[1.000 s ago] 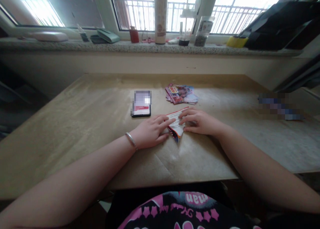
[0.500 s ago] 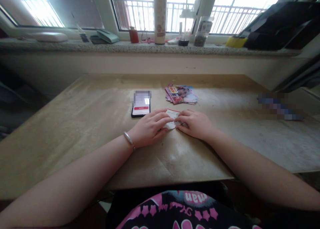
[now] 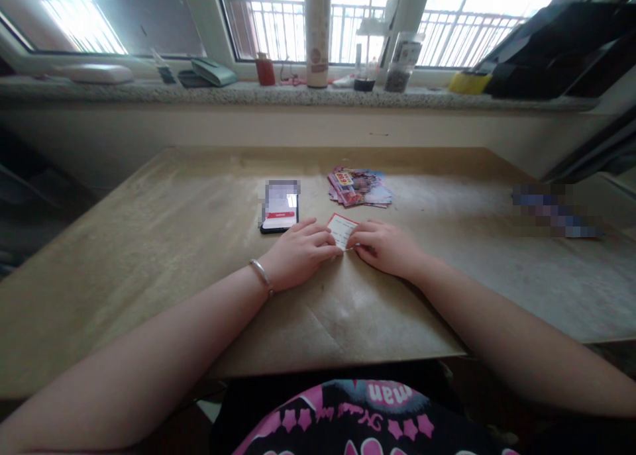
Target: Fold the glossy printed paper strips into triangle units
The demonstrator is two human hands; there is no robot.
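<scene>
A small piece of white paper (image 3: 340, 230) with a red edge and lines of print lies between my two hands, low over the table. My left hand (image 3: 304, 253) has its fingers together on the paper's left and near edge. On the opposite side, my right hand (image 3: 381, 246) pinches the near right edge with thumb and curled fingers. Parts of the paper are hidden under the fingers. Just beyond my left hand lies a phone (image 3: 281, 222) with a lit screen. A stack of colourful printed leaflets (image 3: 365, 189) rests past the paper.
The wooden table (image 3: 149, 263) runs back to the wall. A blurred-out bluish item (image 3: 556, 213) lies at its right end. On the stone sill (image 3: 199, 96) stand a red jar (image 3: 265, 71), a tall bottle (image 3: 317, 51), a clear container (image 3: 402, 64) and a yellow object (image 3: 470, 83).
The paper has turned, and more of its printed face and red edge shows. My left fingers have drawn in and bent toward its near corner. Phone and leaflets stay put.
</scene>
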